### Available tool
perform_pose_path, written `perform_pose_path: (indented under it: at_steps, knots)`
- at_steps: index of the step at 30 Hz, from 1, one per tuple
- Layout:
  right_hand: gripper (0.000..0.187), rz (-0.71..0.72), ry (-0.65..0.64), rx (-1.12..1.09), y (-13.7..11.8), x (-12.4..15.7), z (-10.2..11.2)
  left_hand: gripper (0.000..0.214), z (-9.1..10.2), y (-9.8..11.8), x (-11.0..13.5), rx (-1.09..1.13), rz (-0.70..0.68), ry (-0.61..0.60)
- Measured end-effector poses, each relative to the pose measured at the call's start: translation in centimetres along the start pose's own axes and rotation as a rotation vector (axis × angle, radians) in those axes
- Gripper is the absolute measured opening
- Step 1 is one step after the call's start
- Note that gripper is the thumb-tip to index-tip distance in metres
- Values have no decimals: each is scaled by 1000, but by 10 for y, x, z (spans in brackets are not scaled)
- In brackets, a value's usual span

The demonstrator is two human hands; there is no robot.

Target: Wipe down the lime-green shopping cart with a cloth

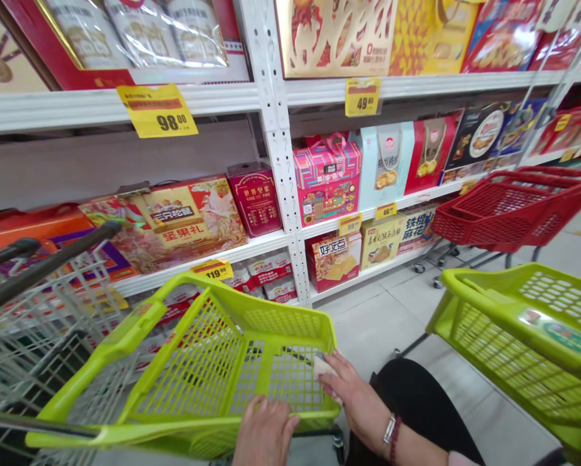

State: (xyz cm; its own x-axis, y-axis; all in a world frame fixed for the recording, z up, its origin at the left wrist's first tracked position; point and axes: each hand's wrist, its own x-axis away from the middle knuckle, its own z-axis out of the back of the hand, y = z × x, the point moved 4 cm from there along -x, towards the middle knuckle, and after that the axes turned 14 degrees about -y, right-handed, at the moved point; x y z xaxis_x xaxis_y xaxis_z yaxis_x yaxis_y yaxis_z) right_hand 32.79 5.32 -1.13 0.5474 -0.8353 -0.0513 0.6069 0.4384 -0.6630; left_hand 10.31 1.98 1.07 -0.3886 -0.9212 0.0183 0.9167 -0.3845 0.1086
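A lime-green plastic shopping cart (266, 304) stands in front of me, its basket of slotted walls tilted toward the left. My left hand (265, 427) is closed over the near rim of this basket. At the basket's right end, my right hand (341, 382) presses a whitish cloth (323, 366) against the inner side of the wall. The fingers lie over the cloth and hide part of it. A bracelet and a dark red bead string circle the right wrist.
White shelves (368, 87) with boxed foods run along the far side. A metal wire cart (9, 343) stands close on the left. Another green cart (523, 317) is at the right, with a red cart (508, 207) behind it. My dark-clothed knee (411, 408) is beside the basket.
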Motion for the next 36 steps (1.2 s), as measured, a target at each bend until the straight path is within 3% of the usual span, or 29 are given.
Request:
perform_pose_path:
  at_steps: [5, 11, 16, 27, 30, 36]
  knots:
    - [41, 2, 35, -19, 4, -16, 11, 24, 13, 4, -8, -22, 5, -16]
    - [37, -42, 149, -86, 0, -11, -5, 27, 16, 6, -11, -36, 33, -60]
    - [40, -4, 103, -75, 0, -11, -4, 31, 17, 7, -14, -31, 28, -100]
    - [38, -36, 136, -54, 26, -68, 28, 35, 20, 9, -19, -41, 32, -105]
    - [38, -40, 115, -41, 22, -60, 22, 34, 18, 7, -20, -40, 58, -120]
    - [46, -57, 52, -28, 3, -13, -5, 32, 16, 7, -16, -34, 61, -159]
